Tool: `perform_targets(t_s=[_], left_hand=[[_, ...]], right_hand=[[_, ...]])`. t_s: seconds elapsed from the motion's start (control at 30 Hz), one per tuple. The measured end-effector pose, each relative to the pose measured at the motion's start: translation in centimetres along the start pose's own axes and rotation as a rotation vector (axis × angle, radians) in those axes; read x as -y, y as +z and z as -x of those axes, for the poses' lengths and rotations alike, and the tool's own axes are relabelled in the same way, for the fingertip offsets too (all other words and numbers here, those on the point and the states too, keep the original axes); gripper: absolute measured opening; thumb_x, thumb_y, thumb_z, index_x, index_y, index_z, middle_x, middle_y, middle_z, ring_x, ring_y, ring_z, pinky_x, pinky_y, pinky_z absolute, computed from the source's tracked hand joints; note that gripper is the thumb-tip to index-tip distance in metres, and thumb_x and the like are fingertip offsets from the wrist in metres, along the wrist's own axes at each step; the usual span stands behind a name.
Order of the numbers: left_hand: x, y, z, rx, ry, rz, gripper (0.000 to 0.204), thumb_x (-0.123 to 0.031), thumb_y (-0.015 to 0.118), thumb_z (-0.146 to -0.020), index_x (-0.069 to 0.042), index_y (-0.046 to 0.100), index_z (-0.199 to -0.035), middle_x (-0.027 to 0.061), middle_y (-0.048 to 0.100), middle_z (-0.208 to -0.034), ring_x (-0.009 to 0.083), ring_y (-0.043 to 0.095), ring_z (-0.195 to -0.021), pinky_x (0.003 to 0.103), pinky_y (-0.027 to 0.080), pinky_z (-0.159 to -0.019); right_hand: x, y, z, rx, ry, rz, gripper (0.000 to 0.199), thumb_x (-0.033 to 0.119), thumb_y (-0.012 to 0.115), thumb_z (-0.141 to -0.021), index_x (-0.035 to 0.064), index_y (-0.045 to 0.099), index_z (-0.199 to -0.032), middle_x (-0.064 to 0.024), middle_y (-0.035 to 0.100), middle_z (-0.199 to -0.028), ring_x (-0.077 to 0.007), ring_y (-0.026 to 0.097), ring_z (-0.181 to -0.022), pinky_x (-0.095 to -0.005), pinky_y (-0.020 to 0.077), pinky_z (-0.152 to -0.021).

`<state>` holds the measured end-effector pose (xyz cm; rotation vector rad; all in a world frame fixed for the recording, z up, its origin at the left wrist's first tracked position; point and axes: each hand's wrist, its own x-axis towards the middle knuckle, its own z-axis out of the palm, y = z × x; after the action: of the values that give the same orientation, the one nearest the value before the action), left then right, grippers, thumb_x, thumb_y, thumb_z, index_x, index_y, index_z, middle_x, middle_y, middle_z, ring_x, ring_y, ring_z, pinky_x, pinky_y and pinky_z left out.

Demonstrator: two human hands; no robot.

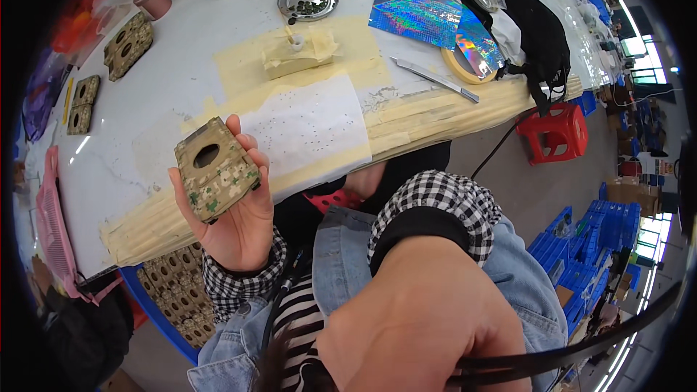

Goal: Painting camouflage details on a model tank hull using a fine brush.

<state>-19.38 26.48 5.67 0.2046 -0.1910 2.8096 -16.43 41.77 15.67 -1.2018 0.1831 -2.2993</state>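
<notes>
My left hand (pixel 236 221) is raised in front of the table edge and holds a camouflage-patterned phone case (pixel 215 170) by its sides, its back with an oval camera cut-out facing me. My right hand (pixel 417 319) is very close to the camera at the bottom. Its fingers are closed on a thin black strap (pixel 581 348) that runs off to the right. Both wrists show checked cuffs under denim sleeves.
The white table (pixel 167 72) has tape-wrapped edges and a sheet of paper (pixel 308 127). On it lie more camouflage cases (pixel 128 45), a metal dish (pixel 308 0), holographic sheets (pixel 417 11), a metal blade (pixel 435 78) and a black bag (pixel 541 36). A blue crate of cases (pixel 174 294) sits below. A red stool (pixel 555 133) stands right.
</notes>
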Motion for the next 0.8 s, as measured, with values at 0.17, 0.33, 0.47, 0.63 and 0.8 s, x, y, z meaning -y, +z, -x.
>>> perform_targets(t_s=[0.17,0.33,0.47,0.63,0.8], left_hand=[[-0.2,-0.1,0.4,-0.023,0.023,0.012,0.074,-0.046,0.044,-0.095,0.006,0.017,-0.141,0.0233,0.039,-0.129,0.0344,0.043,-0.121,0.044,0.041,-0.104],[-0.4,0.3,0.0,-0.057,0.011,-0.029,0.074,-0.043,0.047,-0.094,0.004,0.014,-0.142,0.0197,0.037,-0.129,0.0317,0.042,-0.121,0.043,0.041,-0.105],[-0.4,0.3,0.0,0.013,-0.054,-0.008,0.079,-0.042,0.047,-0.095,0.004,0.005,-0.144,0.0192,0.037,-0.129,0.0309,0.041,-0.121,0.042,0.040,-0.105],[0.3,1.1,-0.4,-0.072,-0.074,-0.013,0.067,-0.046,0.030,-0.098,0.002,0.014,-0.143,0.0233,0.046,-0.126,0.0359,0.050,-0.117,0.044,0.050,-0.095],[0.5,1.1,-0.6,-0.058,-0.131,0.043,0.063,-0.044,0.028,-0.099,0.001,0.018,-0.142,0.0236,0.047,-0.126,0.0351,0.050,-0.117,0.042,0.046,-0.100]], right_hand=[[3.9,-1.8,-0.5,-0.037,-0.047,0.127,0.049,0.043,0.039,-0.094,0.0023,0.057,-0.073,-0.0039,0.045,-0.058,-0.0180,0.045,-0.047,-0.0318,0.0348,-0.043],[6.9,-5.3,-0.2,-0.135,-0.150,0.961,0.075,0.054,0.012,-0.098,0.0036,0.059,-0.067,-0.0022,0.045,-0.056,-0.0144,0.044,-0.053,-0.0312,0.0396,-0.056],[8.6,-6.3,1.9,-0.443,0.028,1.627,0.057,0.046,0.040,-0.094,-0.0002,0.062,-0.068,-0.0055,0.058,-0.067,-0.0161,0.053,-0.060,-0.0262,0.0422,-0.058],[8.0,-9.8,0.6,-0.451,0.001,2.062,0.008,0.008,0.064,-0.085,0.0010,0.063,-0.086,-0.0089,0.061,-0.075,-0.0197,0.057,-0.068,-0.0285,0.0439,-0.063],[7.3,-12.7,-0.4,-0.286,0.037,2.477,0.014,0.011,0.071,-0.074,0.0056,0.065,-0.086,-0.0065,0.058,-0.070,-0.0260,0.055,-0.072,-0.0355,0.0450,-0.064]])
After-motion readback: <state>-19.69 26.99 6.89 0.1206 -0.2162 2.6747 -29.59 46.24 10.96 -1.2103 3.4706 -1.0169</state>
